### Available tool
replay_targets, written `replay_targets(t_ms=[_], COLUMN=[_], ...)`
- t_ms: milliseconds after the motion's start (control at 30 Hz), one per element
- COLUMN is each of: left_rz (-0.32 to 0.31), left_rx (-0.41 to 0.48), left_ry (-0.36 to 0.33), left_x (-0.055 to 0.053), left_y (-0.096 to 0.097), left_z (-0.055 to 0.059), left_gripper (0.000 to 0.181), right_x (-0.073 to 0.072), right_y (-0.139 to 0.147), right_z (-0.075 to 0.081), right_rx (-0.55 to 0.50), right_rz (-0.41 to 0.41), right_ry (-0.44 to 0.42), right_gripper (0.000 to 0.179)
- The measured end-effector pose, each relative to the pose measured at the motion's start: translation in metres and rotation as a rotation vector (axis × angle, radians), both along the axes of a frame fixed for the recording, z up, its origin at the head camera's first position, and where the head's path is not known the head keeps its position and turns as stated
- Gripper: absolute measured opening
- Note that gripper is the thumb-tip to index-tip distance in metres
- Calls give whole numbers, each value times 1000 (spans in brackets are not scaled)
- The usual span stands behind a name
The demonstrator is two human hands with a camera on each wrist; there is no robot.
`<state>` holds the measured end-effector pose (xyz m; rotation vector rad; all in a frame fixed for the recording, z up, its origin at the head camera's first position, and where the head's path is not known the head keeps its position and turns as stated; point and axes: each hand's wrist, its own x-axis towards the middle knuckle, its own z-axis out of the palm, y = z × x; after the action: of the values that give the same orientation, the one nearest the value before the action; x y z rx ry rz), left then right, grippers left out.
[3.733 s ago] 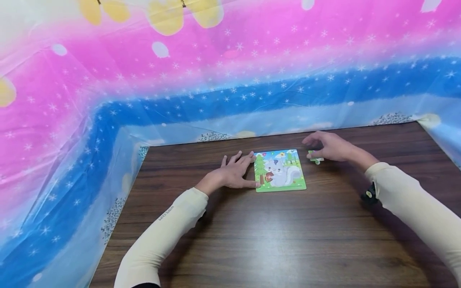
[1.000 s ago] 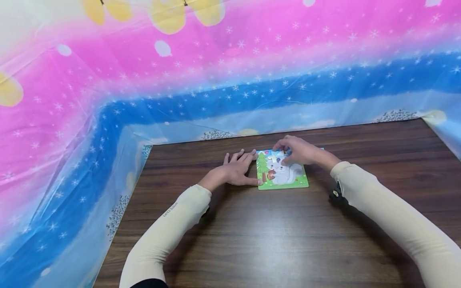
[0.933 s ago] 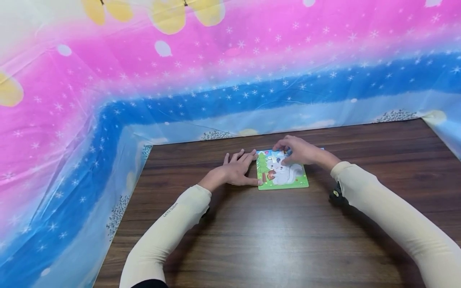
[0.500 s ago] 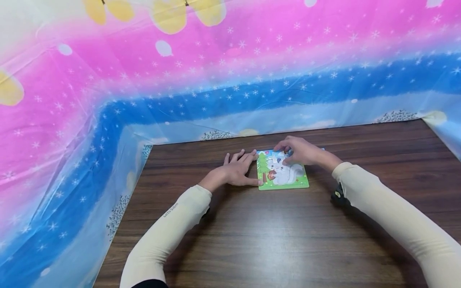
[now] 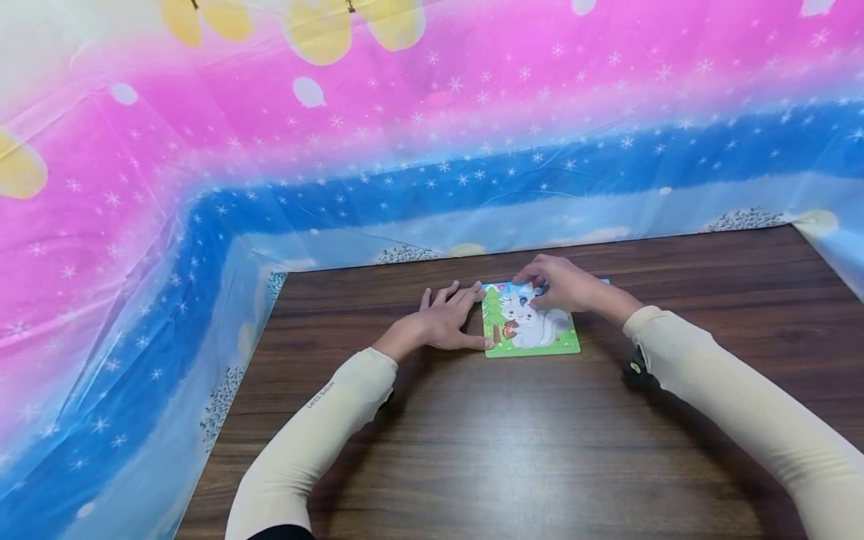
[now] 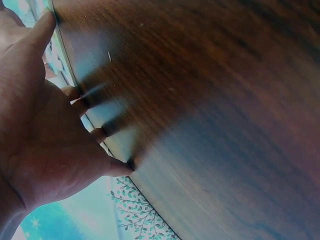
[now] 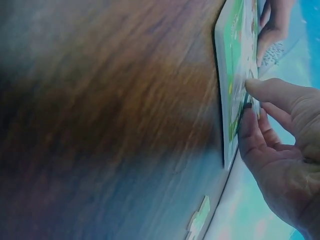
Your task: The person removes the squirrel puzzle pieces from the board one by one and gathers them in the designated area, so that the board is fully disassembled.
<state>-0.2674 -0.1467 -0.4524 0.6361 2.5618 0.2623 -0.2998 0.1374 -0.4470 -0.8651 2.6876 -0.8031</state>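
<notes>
A square jigsaw puzzle [image 5: 533, 337] with a white squirrel and green trees lies flat at the table's far side. My left hand [image 5: 442, 322] rests at its left edge, fingers spread and thumb on the lower left corner. Over the upper right part, my right hand [image 5: 563, 283] pinches a small light-coloured puzzle piece [image 5: 525, 289] against the picture; the hand covers much of it. In the right wrist view the thumb [image 7: 272, 92] and fingers meet at the puzzle's upper face. The left wrist view shows the left palm [image 6: 40, 130] with fingertips on the wood.
Beyond the right hand, a loose puzzle piece [image 7: 200, 219] lies on the dark wooden table [image 5: 472, 450], near its far edge. A pink and blue printed cloth [image 5: 418, 187] hangs right behind and to the left of the table.
Since the earliest frame my right hand has moved left from the loose pieces onto the puzzle. Within the last second the pinched piece has shifted slightly; the left hand stays in place.
</notes>
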Motion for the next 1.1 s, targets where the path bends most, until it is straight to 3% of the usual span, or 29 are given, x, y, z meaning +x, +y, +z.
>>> replay_targets(t_ms=[367, 667, 1100], left_rz=[-32, -38, -40], left_rx=[-8, -13, -7], left_ry=[19, 25, 20], left_x=[15, 14, 14], left_y=[3, 2, 2], left_z=[23, 22, 20], left_gripper=[103, 105, 105], right_x=[3, 12, 20], right_y=[25, 79, 157], right_z=[1, 9, -2], right_rx=[-101, -122, 21], right_rz=[-68, -167, -228], right_ry=[-6, 21, 116], right_gripper=[48, 43, 45])
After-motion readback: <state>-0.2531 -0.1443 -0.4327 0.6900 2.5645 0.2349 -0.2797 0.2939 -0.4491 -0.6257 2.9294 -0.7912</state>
